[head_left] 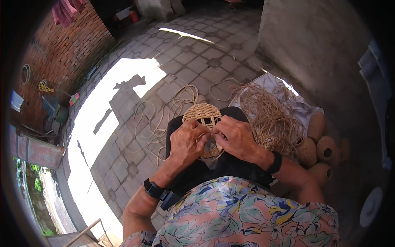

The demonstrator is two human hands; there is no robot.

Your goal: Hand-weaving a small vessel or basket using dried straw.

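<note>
A partly woven straw piece (201,110) sits over my dark-trousered lap, with a thick woven band at the top, open gaps in the middle and a curved rim below. My left hand (189,140) grips its left side, thumb and index finger pinched near the centre. My right hand (234,136) grips the right side, its fingertips meeting the left ones over the gaps. The strand between the fingertips is too small to make out. Loose cords (183,91) trail on the paving beyond my knees.
A tangled cord pile (267,115) lies on a white sheet (305,108) at right, beside several woven vessels (306,152). A grey wall (308,45) rises at right; a brick wall (82,29) with a yellow coil (44,86) stands at left. A bent rod (82,230) is at lower left.
</note>
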